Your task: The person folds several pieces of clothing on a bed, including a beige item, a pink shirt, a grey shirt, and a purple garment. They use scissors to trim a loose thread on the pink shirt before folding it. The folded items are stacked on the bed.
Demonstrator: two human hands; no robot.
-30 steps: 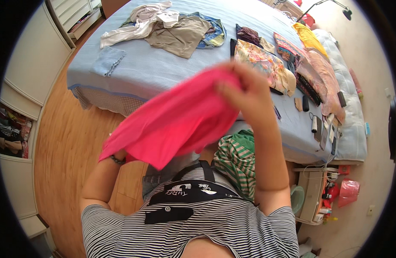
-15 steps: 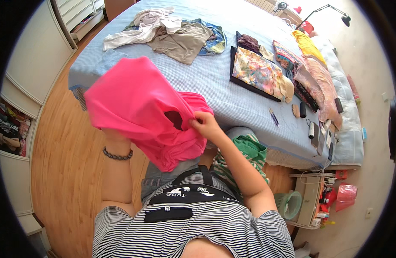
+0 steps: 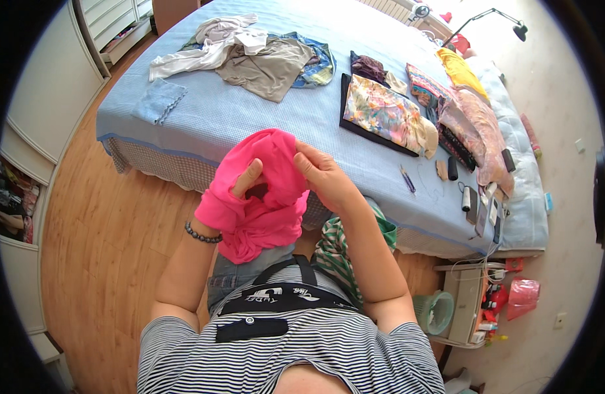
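Observation:
A bright pink garment (image 3: pixel 266 217) hangs bunched over my lap, held up between both hands. My left hand (image 3: pixel 249 178) has its wrist wrapped in the pink cloth; the thumb shows at an opening in the fabric, and the other fingers are hidden under it. With thumb and fingers closed, my right hand (image 3: pixel 319 174) grips the garment's upper right edge. Green and white striped cloth (image 3: pixel 335 253) lies over my right thigh. A dark bead bracelet (image 3: pixel 203 234) circles my left wrist.
The bed (image 3: pixel 204 134) ahead bears a heap of white and taupe clothes (image 3: pixel 266 65), a blue cloth (image 3: pixel 159 100), a folded floral garment (image 3: pixel 388 108) and small items near a pen (image 3: pixel 407 179). A green basket (image 3: pixel 437 312) stands by the right-hand nightstand (image 3: pixel 463 295).
The pink garment has gone from spread out at the left to gathered in front of me. My left hand has moved up and right, its thumb now showing; my right hand has risen slightly.

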